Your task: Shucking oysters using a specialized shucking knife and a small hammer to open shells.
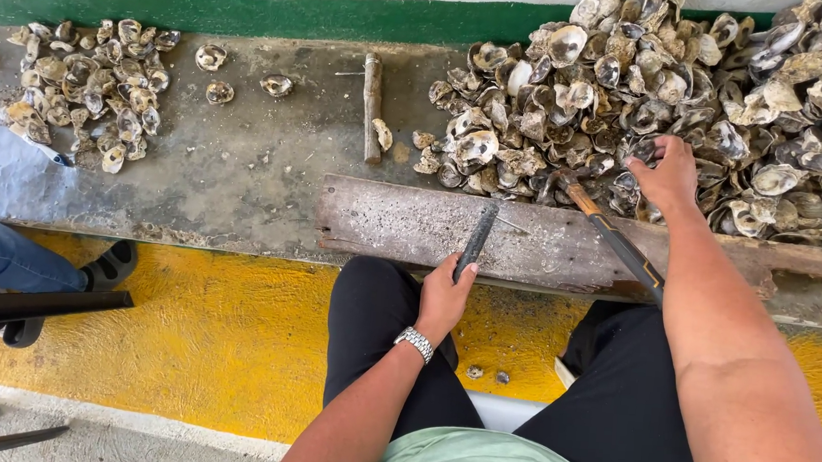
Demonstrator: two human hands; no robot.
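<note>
My left hand (443,298), with a silver watch on the wrist, grips the lower end of a dark metal rod (476,240). The rod's tip rests on a worn wooden board (392,222) across the concrete ledge. My right hand (667,175) reaches into a big heap of oyster shells (629,92) at the far right, its fingers curled on one shell at the heap's near edge. A hammer with a black and yellow handle (619,246) lies slantwise on the board beneath my right forearm, its head against the shells.
A smaller pile of shells (87,83) lies at the far left of the ledge, with three loose shells beside it. A short wooden stick (372,105) lies mid-ledge. Another person's jeans leg (0,258) and sandal (114,262) are at left, above the yellow curb (214,343).
</note>
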